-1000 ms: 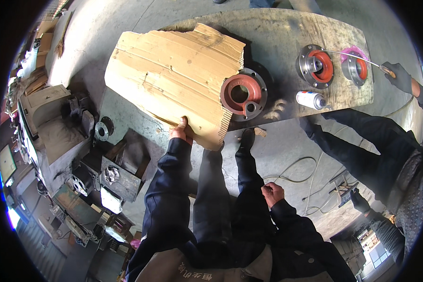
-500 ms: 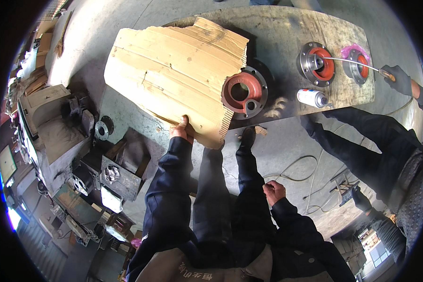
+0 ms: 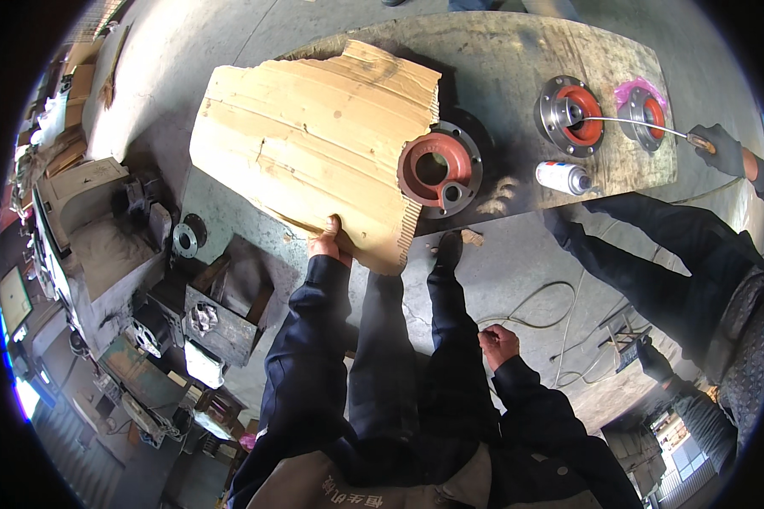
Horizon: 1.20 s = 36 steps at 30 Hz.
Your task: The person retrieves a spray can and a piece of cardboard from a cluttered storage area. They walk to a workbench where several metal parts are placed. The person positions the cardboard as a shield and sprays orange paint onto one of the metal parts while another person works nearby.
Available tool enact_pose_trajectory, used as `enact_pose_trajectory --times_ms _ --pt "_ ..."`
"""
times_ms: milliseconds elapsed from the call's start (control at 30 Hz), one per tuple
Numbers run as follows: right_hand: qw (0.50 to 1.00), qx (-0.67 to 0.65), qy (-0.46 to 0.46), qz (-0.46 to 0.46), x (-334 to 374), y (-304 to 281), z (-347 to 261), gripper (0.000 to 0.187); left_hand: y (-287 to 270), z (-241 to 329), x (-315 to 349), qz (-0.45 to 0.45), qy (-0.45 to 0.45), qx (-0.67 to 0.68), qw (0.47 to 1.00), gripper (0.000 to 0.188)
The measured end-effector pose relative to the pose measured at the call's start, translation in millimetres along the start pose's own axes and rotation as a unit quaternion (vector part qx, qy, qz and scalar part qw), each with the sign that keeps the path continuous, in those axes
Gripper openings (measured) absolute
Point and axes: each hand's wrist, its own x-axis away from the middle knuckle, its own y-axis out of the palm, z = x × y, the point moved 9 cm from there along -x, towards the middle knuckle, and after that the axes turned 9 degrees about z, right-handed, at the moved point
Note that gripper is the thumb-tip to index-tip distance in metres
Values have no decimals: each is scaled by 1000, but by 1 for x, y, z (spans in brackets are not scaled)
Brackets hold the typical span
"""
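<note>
A large torn sheet of cardboard (image 3: 306, 144) lies over the left part of the table. My left hand (image 3: 325, 240) grips its near edge, the thumb on top and the fingers underneath, out of sight. Just past the sheet's ragged right edge sits a red-painted metal flange housing (image 3: 437, 166) with a dark hole and a smaller ring at its front. My right hand (image 3: 498, 343) is closed beside my right thigh, away from the table. Its curled fingers hide whatever may be in them.
On the table (image 3: 501, 76), two more red-centred flanged parts (image 3: 573, 117) (image 3: 647, 119) and a spray can (image 3: 560, 176) stand to the right. A co-worker's gloved hand (image 3: 717, 151) holds a long thin rod over them. A hose (image 3: 539, 318) loops on the floor; a metal box (image 3: 221, 318) stands left.
The cardboard's far edge has come slightly toward me, and my left hand has drawn back a little with it. The co-worker's rod has shifted slightly. My right hand is nearly still.
</note>
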Motion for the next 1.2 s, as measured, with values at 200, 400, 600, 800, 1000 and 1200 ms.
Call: enact_pose_trajectory --times_ms 200,400,600,800,1000,1200 --pt "1000 -22 -14 11 2 2 -2 24 -3 -4 -2 -4 -4 4 1000 62" --pt "1000 -19 10 7 -9 2 3 22 -8 -9 -7 4 -19 8 1000 61" --pt "980 41 -76 178 -53 -63 -36 22 -18 -12 -13 37 -41 -18 998 60" --pt "882 -130 -236 387 -112 -166 -136 82 -18 -7 -19 -6 3 -31 999 71" --pt "863 -136 -287 392 -172 -185 -215 93 -22 -11 -22 2 -26 -15 1000 62" --pt "873 -213 -293 326 -207 -184 -244 79 -23 -5 -19 12 14 -39 999 64"
